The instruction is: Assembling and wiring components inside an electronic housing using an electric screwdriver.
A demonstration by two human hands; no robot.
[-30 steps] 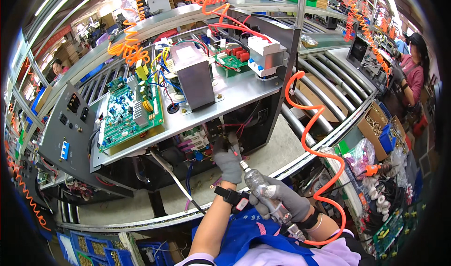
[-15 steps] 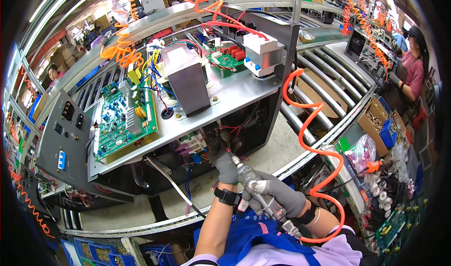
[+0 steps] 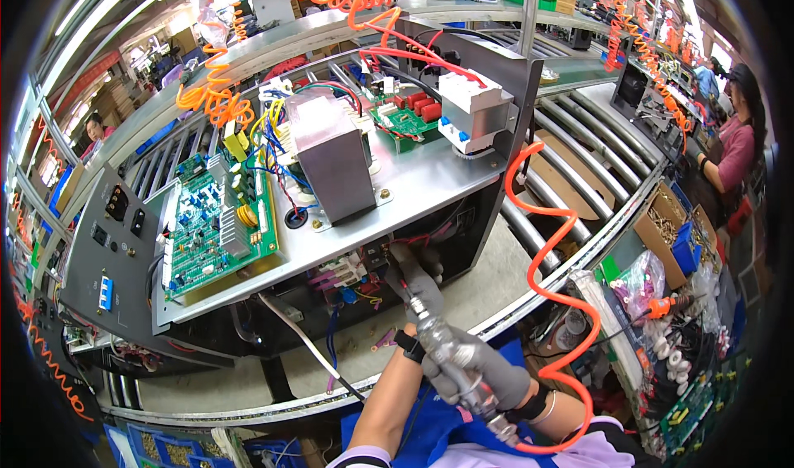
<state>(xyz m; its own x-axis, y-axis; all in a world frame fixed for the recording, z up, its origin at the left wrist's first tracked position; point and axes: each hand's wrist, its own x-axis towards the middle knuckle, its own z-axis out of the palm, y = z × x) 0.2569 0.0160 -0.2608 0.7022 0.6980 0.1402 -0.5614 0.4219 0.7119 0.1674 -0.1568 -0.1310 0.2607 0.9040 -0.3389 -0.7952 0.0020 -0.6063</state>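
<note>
Below the front edge of the metal shelf (image 3: 434, 185), the gloved left hand (image 3: 425, 282) reaches into shadow; whether its fingers grip anything, I cannot tell. In front of the same shelf, the gloved right hand (image 3: 506, 375) is wrapped around a hose-fed power driver (image 3: 436, 338), its tip right by the left hand.

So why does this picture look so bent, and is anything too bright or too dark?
Head view: the wide fisheye lens bows the conveyor's front rail and leaves the corners black; head view: glare whitens the top of the grey metal-sided block; head view: shadow under the metal shelf dims detail beside the left hand.
</note>
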